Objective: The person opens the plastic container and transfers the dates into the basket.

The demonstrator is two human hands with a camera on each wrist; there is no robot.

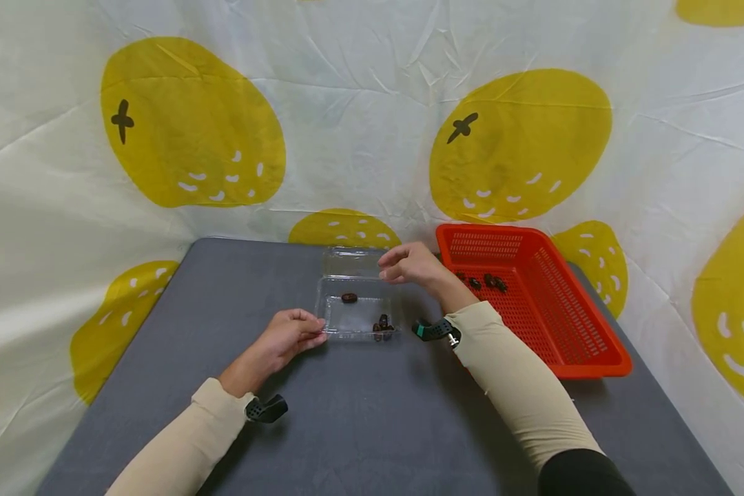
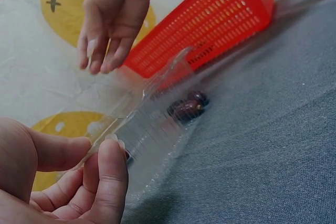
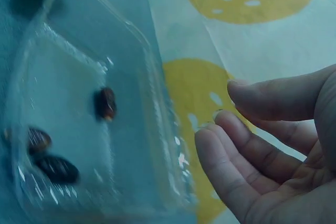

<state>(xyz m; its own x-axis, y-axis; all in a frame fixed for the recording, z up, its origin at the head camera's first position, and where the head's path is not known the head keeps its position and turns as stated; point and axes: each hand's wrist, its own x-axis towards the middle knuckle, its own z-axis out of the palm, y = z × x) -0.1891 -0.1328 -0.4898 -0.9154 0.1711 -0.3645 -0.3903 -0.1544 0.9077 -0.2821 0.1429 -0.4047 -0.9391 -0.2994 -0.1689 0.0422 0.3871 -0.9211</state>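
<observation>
A clear plastic clamshell box (image 1: 353,318) lies on the table with its lid (image 1: 350,262) folded back. My left hand (image 1: 288,336) pinches the box's near left corner between thumb and fingers. Inside, one dark brown date (image 1: 349,298) lies toward the back, and a small cluster of dates (image 1: 383,331) sits at the near right corner. Above the back right part of the box is my right hand (image 1: 412,265), its fingers loosely bent. Nothing shows between the right thumb (image 3: 278,100) and fingertips in the right wrist view.
To the right stands a red perforated plastic basket (image 1: 607,365), with several more dark dates (image 1: 496,282) toward its left and back. The right forearm partly covers it. A grey cloth covers the table (image 1: 372,420). Behind hangs a white curtain (image 1: 347,138) with yellow fruit shapes.
</observation>
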